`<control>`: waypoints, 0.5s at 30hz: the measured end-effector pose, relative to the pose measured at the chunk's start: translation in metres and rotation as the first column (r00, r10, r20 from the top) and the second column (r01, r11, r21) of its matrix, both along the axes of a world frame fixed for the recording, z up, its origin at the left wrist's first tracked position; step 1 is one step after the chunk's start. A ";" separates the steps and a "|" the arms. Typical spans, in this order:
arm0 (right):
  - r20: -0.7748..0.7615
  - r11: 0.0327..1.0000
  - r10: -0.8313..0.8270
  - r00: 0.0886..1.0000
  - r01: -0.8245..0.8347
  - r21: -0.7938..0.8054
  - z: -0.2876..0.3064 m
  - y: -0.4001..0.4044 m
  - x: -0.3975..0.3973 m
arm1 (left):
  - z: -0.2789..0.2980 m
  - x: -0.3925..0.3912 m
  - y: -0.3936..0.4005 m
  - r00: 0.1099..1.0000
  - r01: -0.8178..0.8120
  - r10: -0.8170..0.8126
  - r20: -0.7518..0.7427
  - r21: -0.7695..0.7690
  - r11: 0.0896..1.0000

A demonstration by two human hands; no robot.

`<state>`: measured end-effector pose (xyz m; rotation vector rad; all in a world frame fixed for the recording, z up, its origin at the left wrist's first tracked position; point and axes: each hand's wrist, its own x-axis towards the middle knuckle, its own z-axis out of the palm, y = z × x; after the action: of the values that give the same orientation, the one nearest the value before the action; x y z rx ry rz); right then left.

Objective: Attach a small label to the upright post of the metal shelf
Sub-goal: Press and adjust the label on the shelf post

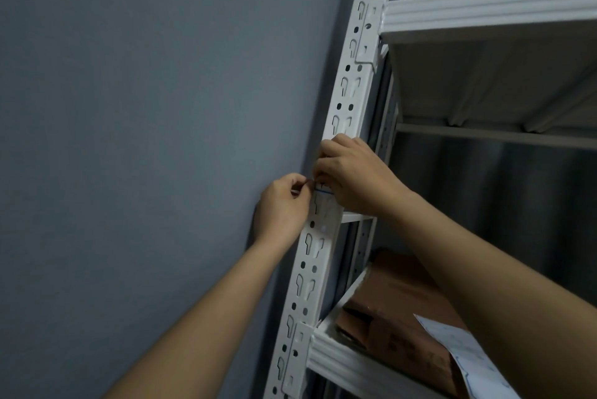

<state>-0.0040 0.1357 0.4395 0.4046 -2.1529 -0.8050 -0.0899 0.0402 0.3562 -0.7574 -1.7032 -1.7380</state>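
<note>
Pinching label (323,193) (writing unreadable) against post (347,98)

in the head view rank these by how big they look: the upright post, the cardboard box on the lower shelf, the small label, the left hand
1. upright post, running nearly the whole frame
2. cardboard box, partly hidden by the right arm
3. left hand
4. label, a small strip on the post, partly hidden by the fingers

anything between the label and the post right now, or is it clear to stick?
Nothing visible in the way. The label already lies against the post, with the left hand pinching its left edge and the right hand over its upper part. The post face below it is bare slotted metal.
</note>
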 end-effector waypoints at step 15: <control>-0.110 0.989 0.150 0.982 -0.148 0.029 -0.004 0.009 0.000 | -0.006 0.008 -0.003 0.999 0.040 -0.040 -0.033 -0.007 0.999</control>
<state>-0.0037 0.1444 0.4352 0.5134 -1.9863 -0.7481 -0.0818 0.0376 0.3502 -0.8246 -1.6828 -1.7378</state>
